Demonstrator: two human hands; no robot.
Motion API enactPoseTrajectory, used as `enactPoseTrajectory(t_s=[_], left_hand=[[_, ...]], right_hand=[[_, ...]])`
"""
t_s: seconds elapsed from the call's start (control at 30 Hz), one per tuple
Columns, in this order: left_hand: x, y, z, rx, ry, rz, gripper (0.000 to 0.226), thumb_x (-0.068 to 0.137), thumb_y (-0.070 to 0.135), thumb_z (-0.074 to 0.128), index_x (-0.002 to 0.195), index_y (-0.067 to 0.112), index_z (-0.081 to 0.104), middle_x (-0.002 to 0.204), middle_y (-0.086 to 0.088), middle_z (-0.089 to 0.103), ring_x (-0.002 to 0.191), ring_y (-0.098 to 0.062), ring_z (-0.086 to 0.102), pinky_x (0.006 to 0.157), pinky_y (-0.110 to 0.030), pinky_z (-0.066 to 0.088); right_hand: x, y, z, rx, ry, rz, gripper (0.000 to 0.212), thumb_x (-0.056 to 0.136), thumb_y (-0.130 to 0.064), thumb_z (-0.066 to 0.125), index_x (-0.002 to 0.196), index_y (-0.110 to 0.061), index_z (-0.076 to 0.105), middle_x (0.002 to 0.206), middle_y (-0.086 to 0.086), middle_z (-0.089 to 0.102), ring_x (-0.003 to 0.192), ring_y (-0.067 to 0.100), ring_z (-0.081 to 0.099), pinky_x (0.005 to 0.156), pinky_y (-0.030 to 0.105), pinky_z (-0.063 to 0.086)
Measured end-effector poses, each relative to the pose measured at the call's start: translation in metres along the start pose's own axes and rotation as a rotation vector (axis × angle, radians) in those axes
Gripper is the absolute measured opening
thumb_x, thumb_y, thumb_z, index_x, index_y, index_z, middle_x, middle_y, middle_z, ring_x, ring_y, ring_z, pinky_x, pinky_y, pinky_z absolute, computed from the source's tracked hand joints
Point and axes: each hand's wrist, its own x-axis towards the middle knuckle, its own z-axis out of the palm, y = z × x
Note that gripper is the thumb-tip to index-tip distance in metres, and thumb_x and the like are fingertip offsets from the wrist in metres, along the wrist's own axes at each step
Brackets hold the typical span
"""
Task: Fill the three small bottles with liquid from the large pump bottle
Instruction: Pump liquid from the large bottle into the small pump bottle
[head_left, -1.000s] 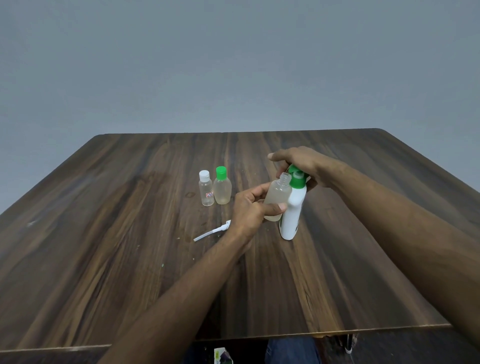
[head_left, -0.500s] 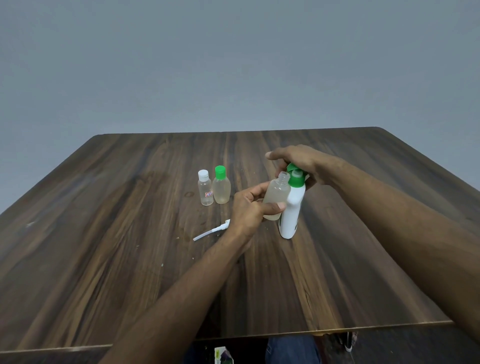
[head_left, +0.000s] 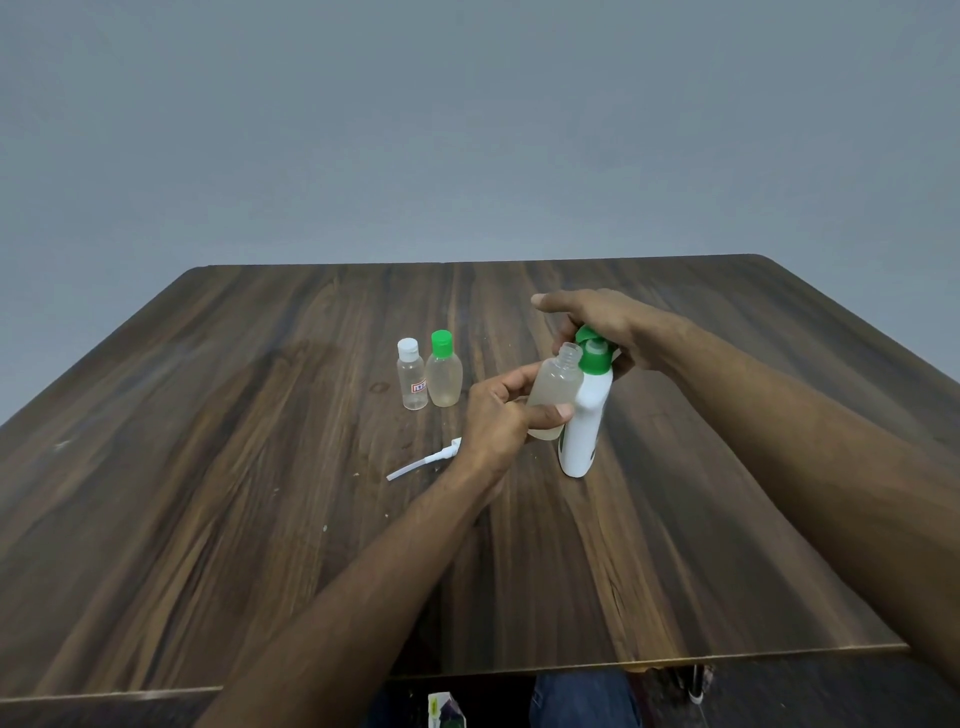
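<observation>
head view: only cam, looks fwd/down at table (head_left: 260, 519).
L hand (head_left: 498, 415): fingers + thumb curled round open bottle (head_left: 553, 397), gripping mid-body; bottle lifted off table, tilted, neck leaning twd pump head.
open bottle: clear plastic, uncapped, threaded neck up, pale liquid inside, looks part full. Prob light, thin-walled, soft – squeeze too hard & it may burp liquid. Best hold = mid-body as now, firm not tight.
R hand (head_left: 608, 332): over top of pump bottle (head_left: 584, 421), fingers curled abt green pump head (head_left: 592, 353); index sticks out straight. Looks like pressing/holding head; exact contact partly hidden.
pump bottle: white, tall, narrow, stands on table just R of open bottle, touching or nearly – cant tell. Prob stiff, heavier than small ones but tippy under sideways push; press straight down. Wet nozzle likely slippery.
capped pair: white-cap bottle (head_left: 412, 382) + green-cap bottle (head_left: 443, 376) upright, side by side, near L hand, beyond it. Green-cap one holds pale liquid; white-cap one looks clear, level unclear.
tube (head_left: 423, 460): white pump/dip piece lying flat on table by L wrist.
step (guess): filling third bottle; neck must sit under nozzle or it drips on wood.
</observation>
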Motion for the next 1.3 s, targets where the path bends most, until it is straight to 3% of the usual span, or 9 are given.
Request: enactPoseTrajectory(t_s=[0.2,0.5,0.7,0.8,0.97,1.07,1.17,1.3], left_hand=[[0.0007,0.0003,-0.0001,0.000,-0.010,0.002,0.047,0.071,-0.010,0.070,0.114,0.010,0.067,0.093,-0.004,0.071,0.076,-0.010,0.064,0.061,-0.021,0.053],[0.0016,-0.0006,-0.0007,0.005,0.001,0.000,0.047,0.071,-0.008,0.071,0.115,0.010,0.067,0.098,-0.006,0.071,0.081,-0.012,0.064,0.062,-0.023,0.053],[0.0020,-0.0005,-0.0011,0.009,-0.003,0.000,0.046,0.071,-0.009,0.071,0.114,0.009,0.067,0.093,-0.005,0.071,0.077,-0.011,0.064,0.063,-0.023,0.053],[0.0031,-0.0009,-0.0017,0.018,-0.011,0.001,0.048,0.071,-0.007,0.072,0.115,0.010,0.067,0.099,-0.007,0.072,0.082,-0.013,0.065,0.064,-0.024,0.053],[0.0017,-0.0026,-0.0015,0.006,-0.012,-0.006,0.047,0.071,-0.006,0.072,0.115,0.012,0.067,0.098,-0.007,0.072,0.082,-0.013,0.065,0.066,-0.025,0.053],[0.0007,-0.0023,-0.0017,0.000,-0.016,-0.002,0.048,0.071,-0.007,0.071,0.115,0.011,0.067,0.097,-0.005,0.072,0.080,-0.010,0.065,0.063,-0.023,0.053],[0.0012,-0.0026,-0.0021,0.006,-0.012,-0.002,0.047,0.071,-0.007,0.072,0.114,0.012,0.067,0.097,-0.004,0.072,0.080,-0.010,0.065,0.063,-0.024,0.053],[0.0015,-0.0025,-0.0020,0.009,-0.009,-0.004,0.048,0.071,-0.006,0.072,0.115,0.012,0.067,0.100,-0.005,0.072,0.083,-0.012,0.065,0.064,-0.024,0.053]], right_hand=[[0.0078,0.0062,0.0047,-0.015,0.087,-0.028,0.033,0.092,-0.047,0.064,0.084,-0.015,0.060,0.089,0.007,0.070,0.071,0.026,0.067,0.065,0.036,0.054],[0.0009,0.0005,-0.0004,-0.002,-0.005,-0.007,0.055,0.085,-0.070,0.061,0.084,-0.015,0.063,0.081,0.005,0.070,0.070,0.024,0.067,0.074,0.038,0.056],[0.0068,0.0054,0.0037,-0.025,0.078,-0.028,0.039,0.092,-0.051,0.062,0.086,-0.012,0.060,0.086,0.008,0.071,0.068,0.025,0.067,0.063,0.034,0.054],[0.0071,0.0060,0.0028,-0.017,0.069,-0.034,0.046,0.090,-0.055,0.063,0.091,-0.010,0.063,0.087,0.009,0.071,0.069,0.025,0.067,0.064,0.034,0.053],[0.0012,0.0017,-0.0006,-0.002,-0.010,-0.016,0.057,0.085,-0.069,0.062,0.077,-0.013,0.066,0.075,0.004,0.069,0.069,0.024,0.065,0.074,0.038,0.054],[0.0018,0.0017,0.0006,-0.002,0.000,-0.015,0.049,0.089,-0.059,0.063,0.073,-0.013,0.062,0.074,0.005,0.069,0.065,0.024,0.064,0.069,0.035,0.054],[0.0055,0.0050,0.0041,-0.035,0.063,-0.023,0.039,0.093,-0.048,0.062,0.083,-0.011,0.062,0.082,0.007,0.070,0.068,0.025,0.067,0.065,0.035,0.053],[0.0063,0.0062,0.0043,-0.027,0.071,-0.038,0.042,0.092,-0.053,0.062,0.081,-0.013,0.060,0.083,0.006,0.070,0.068,0.024,0.066,0.065,0.034,0.052]])
